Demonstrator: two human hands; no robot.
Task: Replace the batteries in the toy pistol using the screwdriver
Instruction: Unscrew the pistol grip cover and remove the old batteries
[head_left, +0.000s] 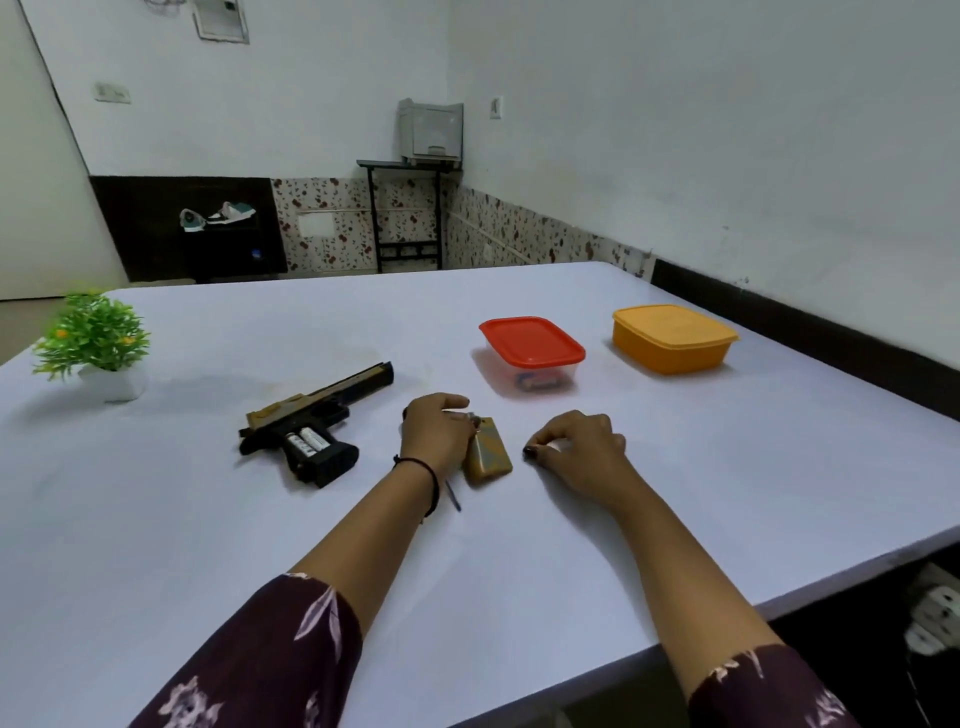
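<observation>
Hands (436, 431) (576, 447) — two; toy pistol (311, 421) — two batteries (309, 442); two boxes (532, 351).

Both arms come out of dark maroon sleeves (270, 660) with a pale pinkish-white flower and leaf print, cut off around the elbow so the forearms are bare. Left wrist has a thin black thread bracelet (423, 475) looped round it. Right thumb nail (528, 451) looks painted dark.

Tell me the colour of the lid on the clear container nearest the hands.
Red; the lid on the clear container shows best in the head view.
</observation>
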